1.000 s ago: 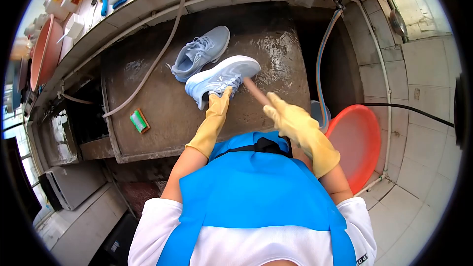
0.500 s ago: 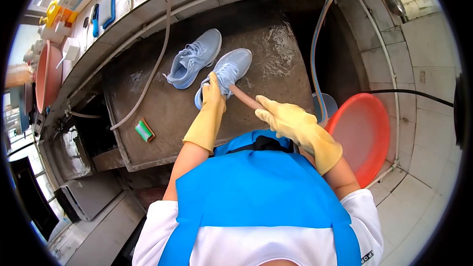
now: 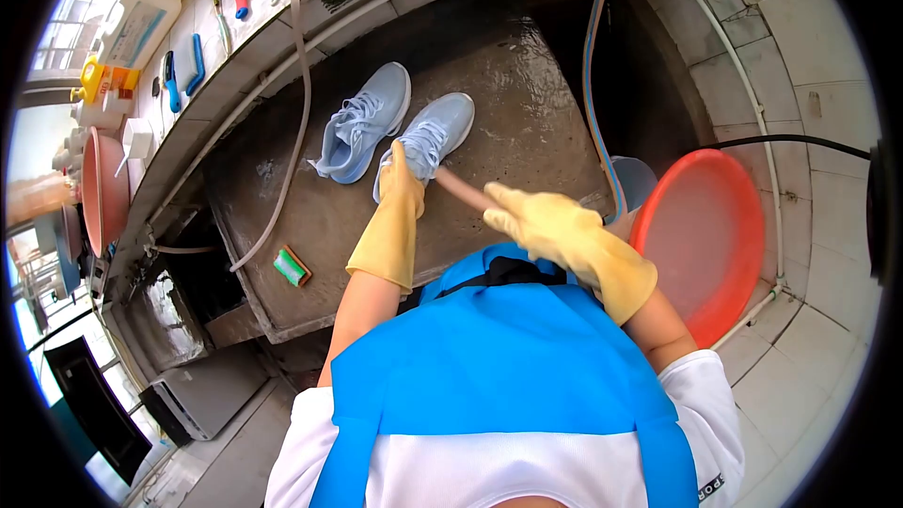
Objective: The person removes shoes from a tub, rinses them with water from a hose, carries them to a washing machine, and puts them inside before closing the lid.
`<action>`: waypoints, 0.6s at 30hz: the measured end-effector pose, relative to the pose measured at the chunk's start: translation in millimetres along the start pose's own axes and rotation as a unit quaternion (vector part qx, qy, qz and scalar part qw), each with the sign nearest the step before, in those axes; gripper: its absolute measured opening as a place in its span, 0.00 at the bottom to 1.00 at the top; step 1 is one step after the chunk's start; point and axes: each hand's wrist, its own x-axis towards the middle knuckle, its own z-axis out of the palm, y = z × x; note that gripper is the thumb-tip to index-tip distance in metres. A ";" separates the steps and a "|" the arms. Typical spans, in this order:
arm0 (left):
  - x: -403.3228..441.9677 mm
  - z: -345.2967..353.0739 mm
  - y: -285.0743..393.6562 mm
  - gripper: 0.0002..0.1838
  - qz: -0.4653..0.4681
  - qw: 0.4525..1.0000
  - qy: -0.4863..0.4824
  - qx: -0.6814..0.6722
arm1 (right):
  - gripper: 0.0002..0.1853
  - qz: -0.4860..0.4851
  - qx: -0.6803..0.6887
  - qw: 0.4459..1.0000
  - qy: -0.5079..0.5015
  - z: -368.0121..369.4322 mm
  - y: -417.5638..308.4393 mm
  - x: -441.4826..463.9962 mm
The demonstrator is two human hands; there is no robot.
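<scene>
A pair of light blue lace-up sneakers lies on a wet dark slab [image 3: 513, 146]. My left hand [image 3: 403, 190], in a yellow rubber glove, grips the heel end of the right-hand sneaker [image 3: 442, 130]. Beside it, untouched, sits the left-hand sneaker [image 3: 362, 122]. My right hand [image 3: 546, 230], gloved too and slightly blurred, is closed on a pinkish-brown handle [image 3: 461, 190], apparently a brush's. That handle's far end meets the side of the held sneaker near the laces; any bristles are hidden. A green-and-white scrub brush [image 3: 292, 266] rests on the slab to the left.
A red basin [image 3: 705, 245] of cloudy water stands at right, next to a small bucket [image 3: 635, 183]. A beige hose [image 3: 299, 113] crosses the slab's left side; a striped hose [image 3: 593, 85] hangs at right. Brushes [image 3: 195, 64] and bottles [image 3: 141, 23] line the left ledge.
The view has turned and shifted a little. My left hand keeps hold of the same sneaker, while my right hand and its handle have moved slightly against the shoe's side.
</scene>
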 end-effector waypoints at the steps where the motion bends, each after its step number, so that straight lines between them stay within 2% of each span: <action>1: -13.0 -3.6 3.4 0.39 0.037 0.981 -0.035 -0.187 | 0.30 0.013 0.043 0.999 -0.004 -10.9 -0.4 -0.5; 2: -26.2 -7.4 7.2 0.40 0.059 0.924 -0.082 -0.369 | 0.30 0.010 0.046 0.998 0.051 -6.8 13.6 11.3; 3: -31.7 -11.2 6.9 0.40 0.059 0.925 -0.084 -0.365 | 0.30 0.051 0.039 0.997 0.048 -17.3 7.2 8.4; 4: -35.9 -14.0 9.4 0.44 0.071 0.986 -0.047 -0.143 | 0.31 0.041 0.025 0.996 0.069 -13.5 14.7 12.2; 5: -37.3 -15.4 11.6 0.48 0.079 0.993 -0.006 0.085 | 0.31 0.031 0.010 0.996 0.088 -9.4 20.9 16.3; 6: -12.5 1.2 -10.4 0.49 0.087 0.965 0.050 0.242 | 0.31 0.030 0.003 0.997 0.064 -8.8 16.7 12.9; 9: -11.1 -2.3 -6.4 0.46 0.115 0.975 0.022 0.187 | 0.31 0.017 -0.006 0.999 0.032 -5.7 15.2 10.3; 10: -13.4 -3.4 -5.6 0.42 0.131 0.978 0.033 0.157 | 0.31 0.027 0.021 0.999 0.029 -14.6 12.2 6.8; 11: -14.1 -4.6 -4.6 0.42 0.131 0.978 0.032 0.158 | 0.31 0.038 0.047 0.998 0.027 -20.7 11.2 5.7; 12: -10.0 -7.0 -5.8 0.39 0.197 0.975 0.045 0.088 | 0.29 0.041 0.046 0.996 0.069 -16.5 19.1 14.1; 13: -1.6 -9.3 -8.9 0.37 0.263 0.963 0.057 0.017 | 0.29 0.042 0.049 0.995 0.070 -15.9 18.9 13.3; 14: 10.6 -10.3 -12.6 0.31 0.287 0.955 0.067 -0.020 | 0.29 0.034 0.055 0.996 0.060 -15.3 16.7 11.5; 15: 9.5 -15.0 -5.9 0.31 0.287 0.955 0.067 -0.018 | 0.29 0.026 0.061 0.997 0.050 -15.1 12.6 9.1; 16: 4.9 -22.5 3.1 0.29 0.235 0.968 0.059 -0.066 | 0.29 0.034 0.052 0.998 0.021 -18.2 -0.1 0.4; 17: 2.1 -29.1 10.8 0.27 0.181 0.976 0.052 -0.113 | 0.29 0.011 0.016 0.999 0.037 -10.1 -2.1 1.0; 18: 34.7 -27.8 -8.4 0.22 0.235 0.963 0.078 -0.106 | 0.29 -0.007 0.006 0.999 0.033 -5.4 -5.2 0.5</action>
